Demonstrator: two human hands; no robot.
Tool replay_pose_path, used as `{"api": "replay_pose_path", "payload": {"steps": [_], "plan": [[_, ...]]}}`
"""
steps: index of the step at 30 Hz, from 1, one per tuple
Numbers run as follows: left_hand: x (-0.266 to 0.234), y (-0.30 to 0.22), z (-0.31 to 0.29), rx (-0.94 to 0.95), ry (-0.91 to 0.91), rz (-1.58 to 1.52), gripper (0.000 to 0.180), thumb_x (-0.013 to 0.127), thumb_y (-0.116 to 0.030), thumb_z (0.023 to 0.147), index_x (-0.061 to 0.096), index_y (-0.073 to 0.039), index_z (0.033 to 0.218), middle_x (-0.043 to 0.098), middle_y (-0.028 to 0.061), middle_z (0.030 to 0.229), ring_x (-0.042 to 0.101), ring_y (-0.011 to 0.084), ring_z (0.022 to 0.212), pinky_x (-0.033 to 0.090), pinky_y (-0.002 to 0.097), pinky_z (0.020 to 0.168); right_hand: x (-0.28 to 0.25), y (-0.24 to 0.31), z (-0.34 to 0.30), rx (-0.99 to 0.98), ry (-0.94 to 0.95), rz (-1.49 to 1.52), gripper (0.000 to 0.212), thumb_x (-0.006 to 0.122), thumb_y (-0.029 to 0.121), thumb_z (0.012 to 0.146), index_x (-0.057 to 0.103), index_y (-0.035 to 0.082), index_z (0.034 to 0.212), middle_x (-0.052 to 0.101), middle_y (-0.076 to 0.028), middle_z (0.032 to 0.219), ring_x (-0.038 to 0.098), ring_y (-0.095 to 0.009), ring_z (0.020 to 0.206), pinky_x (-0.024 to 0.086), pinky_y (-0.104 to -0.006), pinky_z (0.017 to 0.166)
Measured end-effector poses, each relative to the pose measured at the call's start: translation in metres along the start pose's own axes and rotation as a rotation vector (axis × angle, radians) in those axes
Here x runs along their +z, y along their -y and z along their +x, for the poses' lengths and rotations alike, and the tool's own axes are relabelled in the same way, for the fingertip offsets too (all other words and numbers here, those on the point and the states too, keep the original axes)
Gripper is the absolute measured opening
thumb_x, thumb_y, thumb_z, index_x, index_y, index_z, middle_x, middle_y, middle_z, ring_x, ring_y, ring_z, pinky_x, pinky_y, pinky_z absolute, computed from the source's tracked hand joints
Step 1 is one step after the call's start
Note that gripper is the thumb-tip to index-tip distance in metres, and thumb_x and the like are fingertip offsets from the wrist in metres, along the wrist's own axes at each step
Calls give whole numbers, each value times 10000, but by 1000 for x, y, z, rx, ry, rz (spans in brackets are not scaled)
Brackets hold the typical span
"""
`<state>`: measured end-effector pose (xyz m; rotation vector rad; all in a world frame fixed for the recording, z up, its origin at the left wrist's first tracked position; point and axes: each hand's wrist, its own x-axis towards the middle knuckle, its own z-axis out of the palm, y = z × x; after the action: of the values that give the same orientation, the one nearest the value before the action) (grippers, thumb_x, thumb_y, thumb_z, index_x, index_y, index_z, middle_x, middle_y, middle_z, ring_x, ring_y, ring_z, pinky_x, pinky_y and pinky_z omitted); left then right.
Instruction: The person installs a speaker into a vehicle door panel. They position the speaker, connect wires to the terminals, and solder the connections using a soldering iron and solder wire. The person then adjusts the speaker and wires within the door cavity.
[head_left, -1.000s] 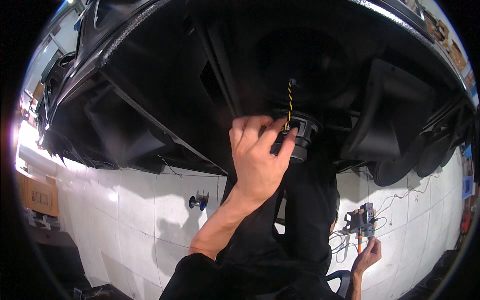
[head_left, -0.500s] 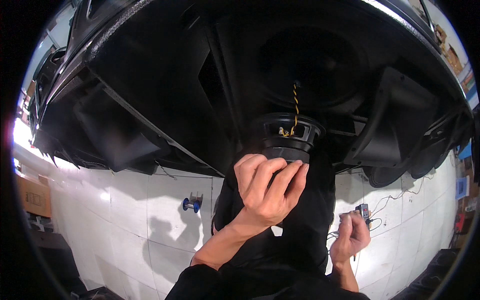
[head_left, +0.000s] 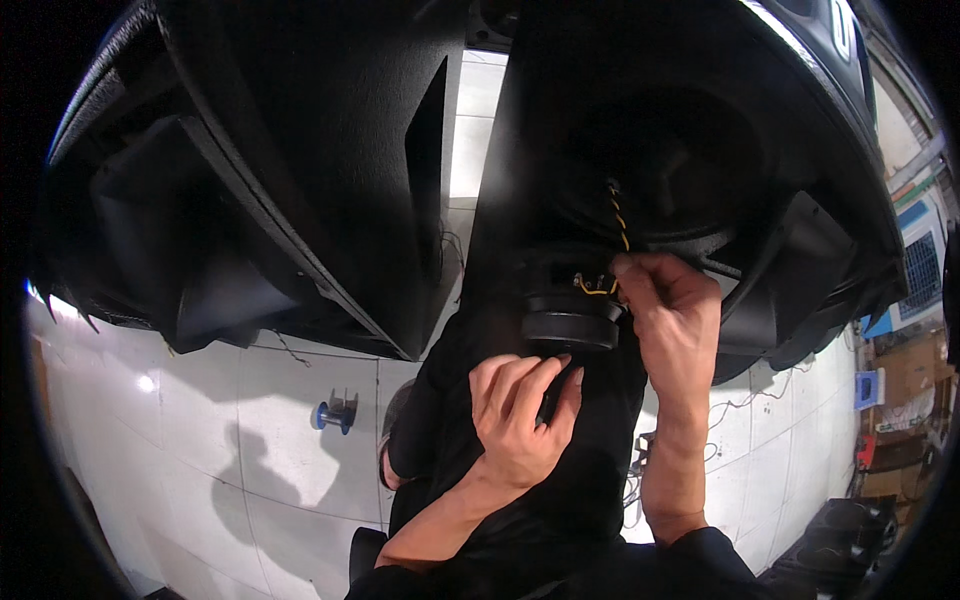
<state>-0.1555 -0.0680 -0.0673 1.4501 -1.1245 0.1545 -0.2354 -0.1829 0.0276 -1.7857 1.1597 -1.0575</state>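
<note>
A black speaker driver (head_left: 572,318) with a round magnet hangs from the back of a big black speaker cabinet (head_left: 660,150). A yellow-and-black twisted wire (head_left: 618,212) runs down from the cabinet to the driver's terminal. My right hand (head_left: 672,318) pinches this wire at the terminal, beside the magnet. My left hand (head_left: 522,422) sits just below the magnet, its fingers curled around a small dark object I cannot make out. Both forearms come up from the lower edge over my black clothing.
A second black cabinet (head_left: 250,190) stands to the left with a narrow gap between the two. Below lies a white tiled floor (head_left: 200,440) with a small blue spool (head_left: 335,414) and loose wires (head_left: 740,405). Cartons and clutter (head_left: 900,390) fill the right edge.
My right hand has come up from the floor area to the wire at the terminal. My left hand has slid off the magnet to just below it. The view has moved closer.
</note>
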Motion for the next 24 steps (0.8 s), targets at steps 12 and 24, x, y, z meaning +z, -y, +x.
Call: {"api": "replay_pose_path", "payload": {"steps": [12, 24], "plan": [[-1, 9, 2, -47, 12, -19, 327, 844, -56, 759, 703, -37, 1054, 657, 74, 975, 598, 277, 888, 467, 378, 793, -4, -9, -4, -110, -121, -194, 155, 663, 66, 924, 724, -73, 954, 684, -115, 704, 586, -124, 623, 439, -283, 590], [20, 16, 2, -151, 157, -71, 836, 915, -129, 698, 461, -18, 1391, 440, 233, 1364, 525, 414, 1220, 493, 461, 991, 1, -7, -14, -27, -45, 10, 187, 687, 118, 969, 722, -61, 1010, 651, -12, 730, 489, -31, 603, 354, -196, 543]]}}
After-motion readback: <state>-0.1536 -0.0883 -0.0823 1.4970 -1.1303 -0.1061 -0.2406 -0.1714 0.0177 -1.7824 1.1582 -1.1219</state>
